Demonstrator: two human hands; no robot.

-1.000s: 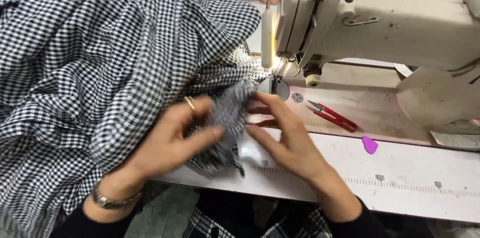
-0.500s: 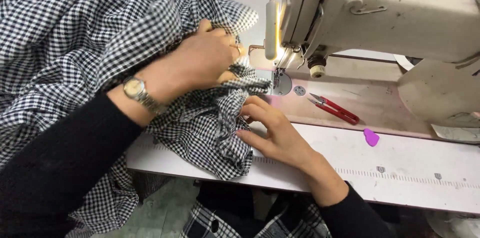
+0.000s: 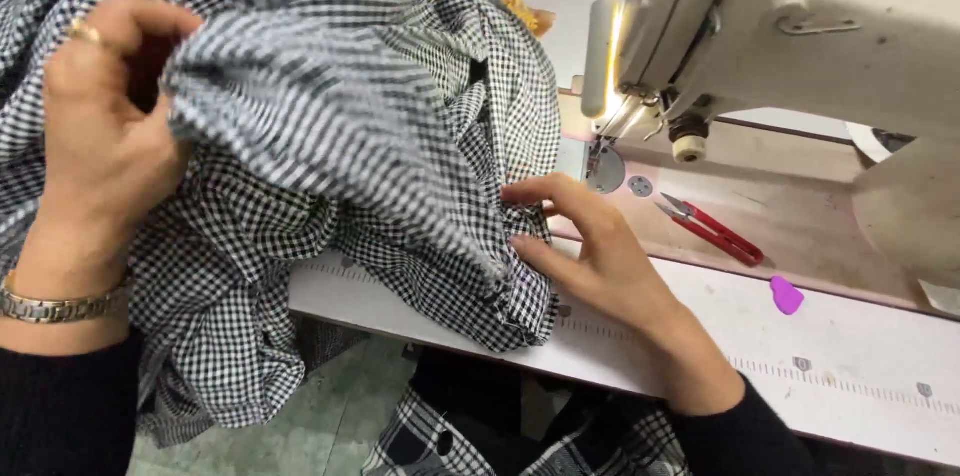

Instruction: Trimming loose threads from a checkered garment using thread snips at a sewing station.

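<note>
Head view is showing the left hand (image 3: 105, 141) lifting a bunched fold of black-and-white checked fabric (image 3: 330, 146) up off the tabletop (image 3: 760, 376), its grip curling shut around the cloth, which is blurring there. The right hand (image 3: 600, 266) is lying flat on the tabletop near its front edge, fingers (image 3: 545, 198) pressing together on the fabric's lower hem — pinning rather than pinching it. The fabric itself is spilling from the far left corner down over the front edge, its nearest folds sitting just beside the needle area of the cream sewing machine (image 3: 800, 46), under the lit lamp tube (image 3: 598, 56).

Red-handled snips (image 3: 715, 231) are lying near the right hand, blades pointing toward the machine, and a small pink chalk piece (image 3: 786, 295) is resting further right.

Risks, as I judge them: the lifted bulk is hanging loose, so a fold could be dragging under the presser foot and catching; the hem could be slipping from under the flat fingers; and those fingertips are sitting close to the needle.
</note>
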